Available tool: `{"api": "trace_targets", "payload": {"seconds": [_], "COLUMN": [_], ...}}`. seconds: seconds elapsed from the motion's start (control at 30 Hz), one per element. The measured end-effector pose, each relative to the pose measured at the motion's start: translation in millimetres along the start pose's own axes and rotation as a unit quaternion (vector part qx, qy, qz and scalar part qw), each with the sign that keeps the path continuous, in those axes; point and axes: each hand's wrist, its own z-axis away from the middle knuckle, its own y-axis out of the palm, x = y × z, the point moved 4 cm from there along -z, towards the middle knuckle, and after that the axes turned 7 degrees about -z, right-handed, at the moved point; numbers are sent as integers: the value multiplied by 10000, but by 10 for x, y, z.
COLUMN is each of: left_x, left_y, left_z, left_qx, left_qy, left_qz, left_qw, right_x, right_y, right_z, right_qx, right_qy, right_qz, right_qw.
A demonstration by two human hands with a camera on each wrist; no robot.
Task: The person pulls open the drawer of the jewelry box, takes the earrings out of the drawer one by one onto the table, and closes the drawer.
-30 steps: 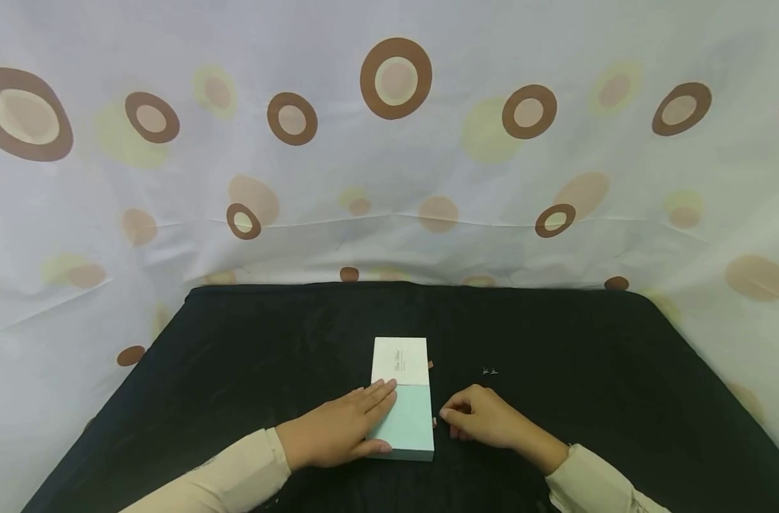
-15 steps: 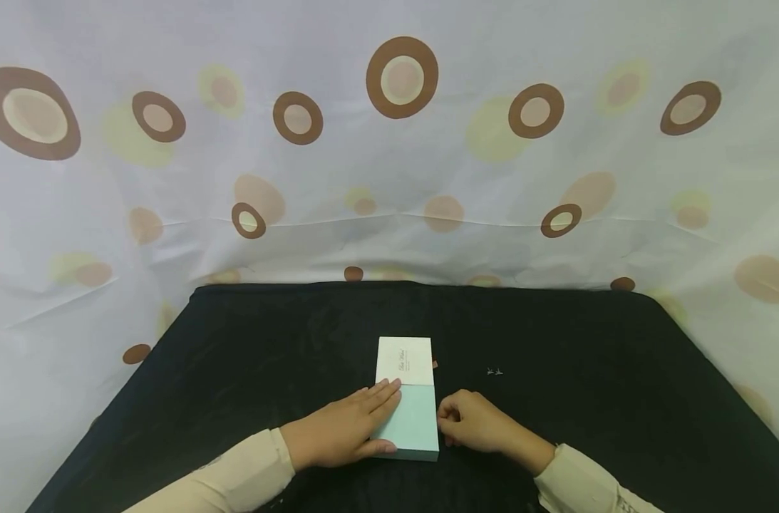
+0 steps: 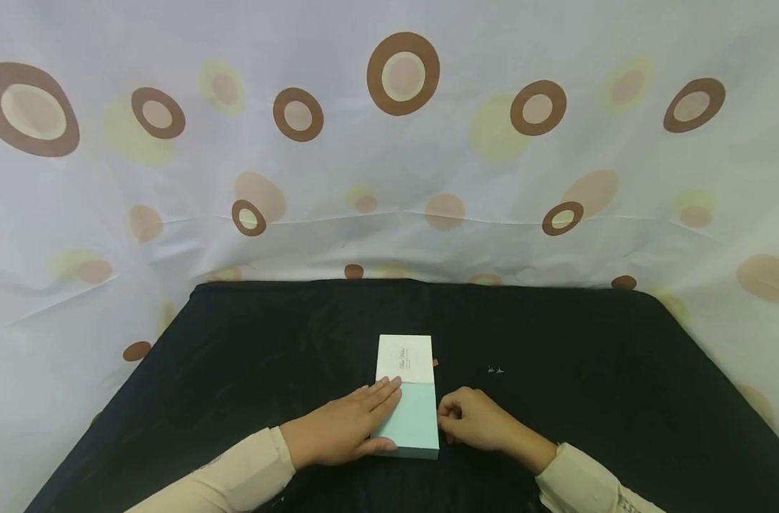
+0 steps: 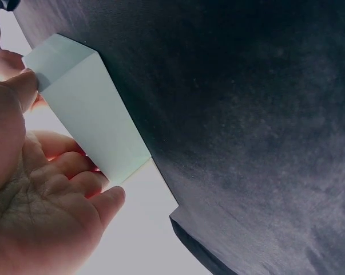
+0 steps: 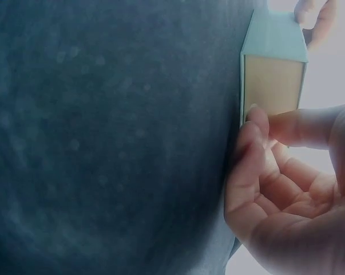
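Observation:
A long box, mint at the near half (image 3: 415,420) and white with fine print at the far half (image 3: 407,356), lies on the dark cloth. My left hand (image 3: 344,429) rests on its left part with fingers stretched over the top. An orange ribbon tab (image 3: 435,363) sticks out of the far right side. At the near right side my right hand (image 3: 475,419) pinches, thumb against curled index finger, where a second tab showed earlier; the tab itself is hidden by the fingertips. In the right wrist view, a tan side panel (image 5: 270,83) framed in mint faces these fingertips.
Two tiny silvery pieces (image 3: 495,370) lie on the black cloth (image 3: 556,342) to the right, beyond my right hand. A white curtain (image 3: 338,171) with brown circles hangs behind the table's back edge.
My right hand has moved left to the box's near right side, and its fingers now cover the near ribbon tab. My left hand stays on the box. The view has shifted slightly.

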Motion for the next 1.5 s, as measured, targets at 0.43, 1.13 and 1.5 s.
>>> {"api": "trace_targets", "payload": {"seconds": [0.43, 1.13, 1.5], "left_x": [7, 7, 28], "left_y": [26, 21, 49], "left_z": [-4, -12, -7], "left_qx": [8, 14, -15], "left_qy": [-30, -26, -1], "left_qz": [-65, 1, -67], "left_qw": [10000, 10000, 10000], "right_x": [-4, -96, -104], "right_y": [-36, -154, -214], "right_z": [44, 170, 237], "right_qx": [-230, -268, -260], "right_qy": [51, 57, 244], "right_qz": [200, 319, 263], "right_qw": [9995, 9991, 9990]}}
